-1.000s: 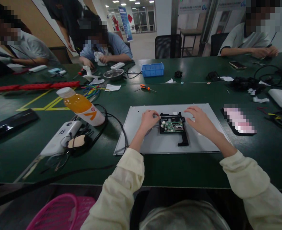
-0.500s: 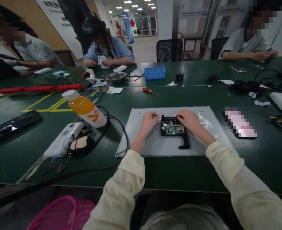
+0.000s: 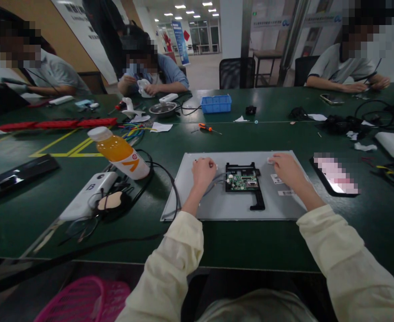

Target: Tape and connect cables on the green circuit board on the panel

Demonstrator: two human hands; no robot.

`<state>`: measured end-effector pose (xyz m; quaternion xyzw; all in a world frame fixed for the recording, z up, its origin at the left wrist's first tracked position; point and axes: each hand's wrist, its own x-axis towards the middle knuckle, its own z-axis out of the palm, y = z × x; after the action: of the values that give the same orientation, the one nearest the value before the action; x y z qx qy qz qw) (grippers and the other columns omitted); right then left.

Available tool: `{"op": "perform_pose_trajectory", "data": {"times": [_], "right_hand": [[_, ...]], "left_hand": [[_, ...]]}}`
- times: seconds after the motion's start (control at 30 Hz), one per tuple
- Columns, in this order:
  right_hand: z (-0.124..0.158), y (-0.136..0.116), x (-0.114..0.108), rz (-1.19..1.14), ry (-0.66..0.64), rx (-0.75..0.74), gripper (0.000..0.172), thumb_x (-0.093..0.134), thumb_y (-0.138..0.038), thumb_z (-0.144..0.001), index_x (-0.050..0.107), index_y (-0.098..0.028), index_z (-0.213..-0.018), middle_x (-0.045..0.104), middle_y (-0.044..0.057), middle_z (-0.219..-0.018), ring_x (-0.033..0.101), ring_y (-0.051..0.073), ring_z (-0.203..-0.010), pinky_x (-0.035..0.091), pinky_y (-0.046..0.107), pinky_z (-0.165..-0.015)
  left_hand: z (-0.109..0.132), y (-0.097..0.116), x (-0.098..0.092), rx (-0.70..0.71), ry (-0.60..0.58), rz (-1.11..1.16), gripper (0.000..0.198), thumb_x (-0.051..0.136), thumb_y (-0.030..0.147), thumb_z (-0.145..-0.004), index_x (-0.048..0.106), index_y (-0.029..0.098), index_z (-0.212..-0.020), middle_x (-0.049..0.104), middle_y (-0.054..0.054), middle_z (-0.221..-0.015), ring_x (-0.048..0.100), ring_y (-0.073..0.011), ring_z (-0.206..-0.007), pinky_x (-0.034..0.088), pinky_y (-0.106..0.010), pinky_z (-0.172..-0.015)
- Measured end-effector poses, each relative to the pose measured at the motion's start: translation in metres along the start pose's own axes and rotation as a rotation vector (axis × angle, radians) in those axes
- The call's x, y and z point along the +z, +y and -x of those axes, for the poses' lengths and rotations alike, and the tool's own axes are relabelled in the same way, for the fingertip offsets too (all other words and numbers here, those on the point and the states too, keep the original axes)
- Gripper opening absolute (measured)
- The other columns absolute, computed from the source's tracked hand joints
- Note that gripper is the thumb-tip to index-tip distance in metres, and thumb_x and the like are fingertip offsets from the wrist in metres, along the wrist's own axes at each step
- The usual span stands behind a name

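A green circuit board (image 3: 243, 181) sits in a black plastic frame (image 3: 259, 199) on a flat grey panel (image 3: 213, 208) in front of me. My left hand (image 3: 203, 173) is left of the board with its fingers curled closed; what they hold, if anything, is too small to make out. Thin grey cables (image 3: 217, 181) run from beside that hand to the frame. My right hand (image 3: 287, 169) hovers over the panel's right part, thumb and fingers pinched on a small white piece (image 3: 270, 161). White labels (image 3: 286, 193) lie on the panel below the right hand.
Left of the panel stand an orange drink bottle (image 3: 119, 152), a white power bank (image 3: 89, 194) and black cables. A phone (image 3: 336, 174) lies to the right. Beyond are an orange screwdriver (image 3: 205, 127) and a blue basket (image 3: 216, 103). Several people sit around the table.
My right hand has moved right, away from the black frame, and the white scrap beside it no longer lies there. My left hand has shifted slightly left, away from the frame.
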<state>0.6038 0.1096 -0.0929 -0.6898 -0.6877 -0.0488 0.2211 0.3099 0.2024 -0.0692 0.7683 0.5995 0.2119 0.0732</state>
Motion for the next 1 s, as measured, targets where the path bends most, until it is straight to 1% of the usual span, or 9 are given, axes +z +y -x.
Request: {"op": "perform_pose_trajectory", "data": {"times": [0.07, 0.13, 0.27, 0.37, 0.47, 0.53, 0.63, 0.8, 1.0], "right_hand": [[0.002, 0.004, 0.004, -0.040, 0.001, 0.002, 0.039, 0.040, -0.008, -0.082, 0.071, -0.011, -0.105, 0.064, 0.017, -0.117, 0.057, 0.027, -0.109, 0.042, 0.043, -0.099], [0.002, 0.003, 0.005, -0.075, 0.028, 0.011, 0.039, 0.040, -0.008, -0.081, 0.071, -0.010, -0.104, 0.064, 0.016, -0.116, 0.057, 0.027, -0.110, 0.041, 0.042, -0.100], [0.001, -0.002, 0.002, -0.141, 0.088, 0.041, 0.039, 0.039, -0.009, -0.081, 0.071, -0.014, -0.103, 0.065, 0.014, -0.114, 0.057, 0.026, -0.108, 0.043, 0.044, -0.099], [0.002, -0.005, 0.001, -0.163, 0.098, 0.035, 0.037, 0.039, -0.011, -0.082, 0.070, -0.015, -0.103, 0.066, 0.013, -0.111, 0.058, 0.026, -0.106, 0.043, 0.044, -0.098], [0.003, -0.010, 0.001, -0.152, 0.086, 0.016, 0.034, 0.041, -0.017, -0.086, 0.067, -0.013, -0.107, 0.065, 0.013, -0.111, 0.057, 0.026, -0.106, 0.043, 0.042, -0.098], [0.004, -0.014, 0.002, -0.135, 0.076, 0.000, 0.033, 0.043, -0.021, -0.087, 0.065, -0.013, -0.110, 0.064, 0.014, -0.112, 0.055, 0.026, -0.108, 0.042, 0.041, -0.098], [0.006, -0.019, 0.005, -0.115, 0.054, -0.020, 0.031, 0.045, -0.025, -0.088, 0.064, -0.014, -0.110, 0.064, 0.014, -0.114, 0.054, 0.026, -0.110, 0.043, 0.042, -0.097], [0.007, -0.025, 0.008, -0.085, 0.023, -0.046, 0.028, 0.044, -0.023, -0.088, 0.065, -0.016, -0.107, 0.064, 0.013, -0.110, 0.056, 0.027, -0.107, 0.044, 0.042, -0.095], [0.006, -0.025, 0.009, -0.065, 0.045, -0.065, 0.028, 0.043, -0.019, -0.087, 0.065, -0.017, -0.105, 0.065, 0.012, -0.108, 0.057, 0.026, -0.105, 0.045, 0.042, -0.095]], "left_hand": [[0.001, 0.000, 0.000, 0.009, 0.020, -0.018, 0.016, 0.052, 0.025, -0.081, 0.067, 0.021, -0.083, 0.063, -0.010, -0.095, 0.054, -0.0284, -0.097, 0.045, -0.039, -0.081], [0.002, 0.001, -0.001, 0.007, 0.024, -0.024, 0.016, 0.052, 0.025, -0.081, 0.067, 0.021, -0.086, 0.063, -0.010, -0.096, 0.053, -0.0287, -0.097, 0.045, -0.039, -0.081], [0.003, 0.006, -0.004, -0.004, 0.011, -0.006, 0.021, 0.053, 0.027, -0.082, 0.064, 0.021, -0.098, 0.061, -0.011, -0.105, 0.052, -0.0298, -0.104, 0.044, -0.040, -0.084], [0.006, 0.012, -0.006, 0.042, 0.032, 0.023, 0.025, 0.051, 0.028, -0.084, 0.061, 0.021, -0.106, 0.060, -0.011, -0.112, 0.050, -0.0301, -0.108, 0.043, -0.041, -0.087], [0.010, 0.017, -0.006, 0.096, 0.060, 0.033, 0.026, 0.049, 0.026, -0.086, 0.058, 0.021, -0.110, 0.059, -0.010, -0.115, 0.049, -0.0283, -0.111, 0.042, -0.040, -0.090], [0.012, 0.019, -0.005, 0.122, 0.060, 0.042, 0.027, 0.049, 0.025, -0.087, 0.057, 0.020, -0.112, 0.058, -0.010, -0.116, 0.049, -0.0270, -0.112, 0.042, -0.039, -0.092], [0.015, 0.021, -0.005, 0.157, 0.040, 0.059, 0.027, 0.050, 0.025, -0.087, 0.056, 0.019, -0.113, 0.058, -0.010, -0.116, 0.050, -0.0261, -0.112, 0.041, -0.039, -0.095], [0.015, 0.021, -0.003, 0.174, 0.008, 0.044, 0.027, 0.049, 0.025, -0.088, 0.057, 0.018, -0.113, 0.059, -0.010, -0.115, 0.051, -0.0251, -0.113, 0.040, -0.038, -0.097], [0.016, 0.020, -0.002, 0.196, -0.001, 0.047, 0.027, 0.049, 0.024, -0.088, 0.057, 0.018, -0.113, 0.059, -0.011, -0.115, 0.052, -0.0246, -0.111, 0.041, -0.038, -0.097]]}}
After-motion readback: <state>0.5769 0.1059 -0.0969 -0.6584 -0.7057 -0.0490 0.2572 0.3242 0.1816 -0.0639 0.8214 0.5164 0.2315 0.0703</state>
